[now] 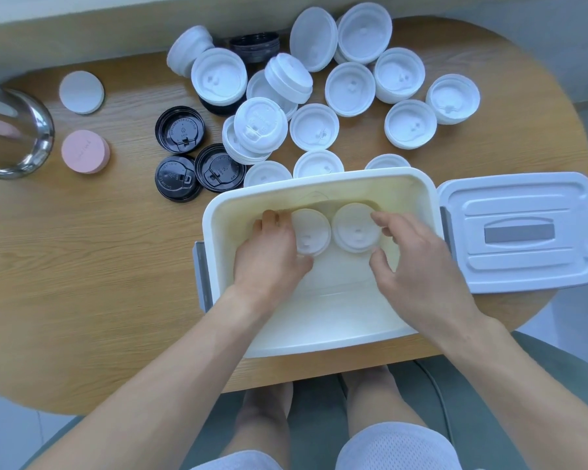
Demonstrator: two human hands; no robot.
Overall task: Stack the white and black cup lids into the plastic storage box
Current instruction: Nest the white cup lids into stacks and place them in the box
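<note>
Two round white lids (pixel 333 230) lie in the smooth plastic box (pixel 319 188), each gripped by one hand's curled fingers (pixel 379 217).

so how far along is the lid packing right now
Barely started. Done: the storage box is open, its cover set aside to the right. In hand: the left hand and right hand each set a white lid side by side on the box floor. Left: the pile of white lids and the three black lids beyond the box on the table.
</note>
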